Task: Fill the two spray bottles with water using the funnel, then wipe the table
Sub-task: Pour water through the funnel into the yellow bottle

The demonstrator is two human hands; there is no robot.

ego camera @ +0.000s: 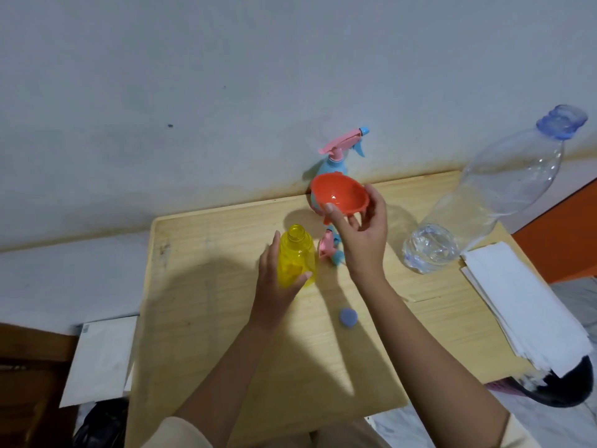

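yellow spray bottle [295, 257] stands open-necked at the middle of the table [200, 302], left hand [274, 286] wrapped round it; right hand [363, 237] pinches the empty orange funnel [339, 195] in the air beyond; blue spray bottle [334, 163], head on, stands at the far edge; clear bottle [484, 202] near the right edge, uncapped, holds a little water

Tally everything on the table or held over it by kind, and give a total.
spray bottles: 2, the yellow spray bottle and the blue spray bottle
funnel: 1
water bottle: 1
loose spray head: 1
bottle cap: 1
paper stack: 1
Total: 7
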